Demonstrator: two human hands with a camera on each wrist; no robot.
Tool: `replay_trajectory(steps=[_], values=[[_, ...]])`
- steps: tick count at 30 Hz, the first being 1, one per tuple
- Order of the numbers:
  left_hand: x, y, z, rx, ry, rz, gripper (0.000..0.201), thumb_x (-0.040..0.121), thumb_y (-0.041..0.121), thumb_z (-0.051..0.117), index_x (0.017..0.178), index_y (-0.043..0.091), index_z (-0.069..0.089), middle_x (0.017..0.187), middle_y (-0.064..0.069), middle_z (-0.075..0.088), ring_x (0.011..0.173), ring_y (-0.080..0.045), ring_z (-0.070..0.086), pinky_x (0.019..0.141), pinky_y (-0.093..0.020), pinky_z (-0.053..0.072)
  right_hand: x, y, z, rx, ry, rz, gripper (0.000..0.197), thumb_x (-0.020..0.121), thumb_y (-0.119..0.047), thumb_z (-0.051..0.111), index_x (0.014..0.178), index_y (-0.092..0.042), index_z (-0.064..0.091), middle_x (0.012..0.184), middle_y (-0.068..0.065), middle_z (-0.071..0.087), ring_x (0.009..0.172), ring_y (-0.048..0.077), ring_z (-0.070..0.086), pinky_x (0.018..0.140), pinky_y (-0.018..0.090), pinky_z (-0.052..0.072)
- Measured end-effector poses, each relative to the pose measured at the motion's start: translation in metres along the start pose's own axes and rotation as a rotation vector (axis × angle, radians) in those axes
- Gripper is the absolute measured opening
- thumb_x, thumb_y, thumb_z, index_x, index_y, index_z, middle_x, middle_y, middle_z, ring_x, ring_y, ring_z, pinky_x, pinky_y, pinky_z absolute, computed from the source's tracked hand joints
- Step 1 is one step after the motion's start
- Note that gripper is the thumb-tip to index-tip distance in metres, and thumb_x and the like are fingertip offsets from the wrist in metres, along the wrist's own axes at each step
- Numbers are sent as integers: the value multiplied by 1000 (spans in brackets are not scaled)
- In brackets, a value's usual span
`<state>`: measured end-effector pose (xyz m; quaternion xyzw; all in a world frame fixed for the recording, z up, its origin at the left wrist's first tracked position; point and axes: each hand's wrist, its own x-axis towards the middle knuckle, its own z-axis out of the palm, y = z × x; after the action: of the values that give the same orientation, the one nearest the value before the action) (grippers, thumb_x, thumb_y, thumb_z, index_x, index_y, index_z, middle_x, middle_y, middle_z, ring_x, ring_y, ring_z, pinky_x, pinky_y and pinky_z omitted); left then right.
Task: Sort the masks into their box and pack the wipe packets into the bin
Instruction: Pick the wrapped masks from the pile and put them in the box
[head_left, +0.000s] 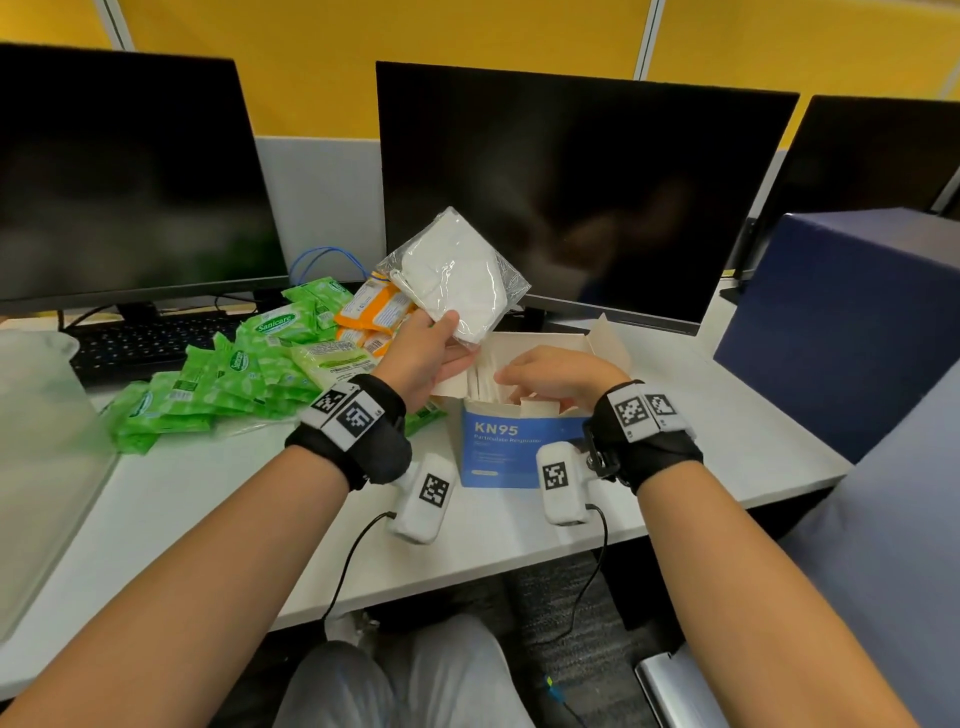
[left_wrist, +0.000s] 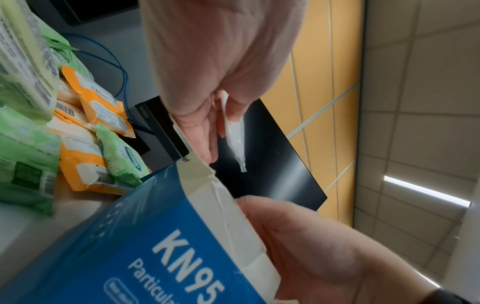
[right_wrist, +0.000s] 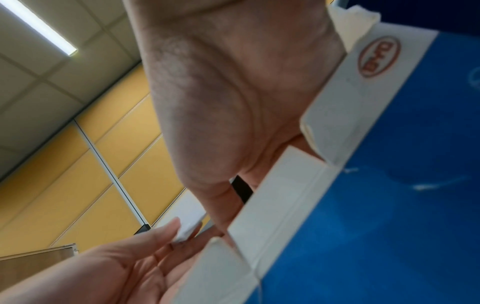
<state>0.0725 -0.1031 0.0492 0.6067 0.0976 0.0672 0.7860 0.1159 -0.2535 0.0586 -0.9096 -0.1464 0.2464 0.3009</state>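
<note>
We have the mask box (head_left: 498, 447) near centre on the desk (head_left: 675, 415), wipe packets (head_left: 249, 374) piled left of it. Monitors (head_left: 582, 187) stand far behind; keyboard (head_left: 145, 348) far left, behind the packets.

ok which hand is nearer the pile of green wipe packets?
Left. The left hand, holding a bagged mask, is right beside the green wipe packets; the right hand sits over the open mask box, farther away.

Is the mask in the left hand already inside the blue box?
No, the left hand holds the wrapped mask up above the open blue box.
</note>
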Motion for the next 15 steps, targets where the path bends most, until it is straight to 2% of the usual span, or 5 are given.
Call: replay_trajectory(steps=[4,7,9,12,15], values=[[-1,-1,4,29,-52,4,38,103,15,37,141,11,38,132,-13,57,110,-25,60,91,-32,53,4,1,2,91,14,-27,38,99,-41,40,125,-18,56,98,-1,70,96,16,57,88,33,45],[-2,0,5,236,-87,76,37,102,16,40,138,11,42,133,-9,57,108,-18,60,80,-21,53,10,9,0,462,52,-21,41,89,-45,48,120,-19,59,96,5,75,104,30,66,104,47,43],[1,0,6,492,-68,175,37,101,19,42,137,12,46,133,-6,56,114,-20,57,88,-25,48,11,17,-4,732,37,-50,37,83,-31,53,116,-17,62,106,9,73,105,34,65,106,51,41],[2,-1,10,811,-104,251,39,99,26,45,136,15,48,132,-3,57,120,-20,54,97,-32,43,8,23,-8,973,10,-117,29,81,-21,52,108,-19,62,112,7,71,110,34,63,101,47,40],[2,-11,10,1018,-233,262,43,92,34,56,132,20,50,133,0,57,125,-19,51,110,-43,35,8,22,-8,1173,84,-172,33,90,-17,56,122,-12,54,116,11,66,110,30,61,95,44,47]])
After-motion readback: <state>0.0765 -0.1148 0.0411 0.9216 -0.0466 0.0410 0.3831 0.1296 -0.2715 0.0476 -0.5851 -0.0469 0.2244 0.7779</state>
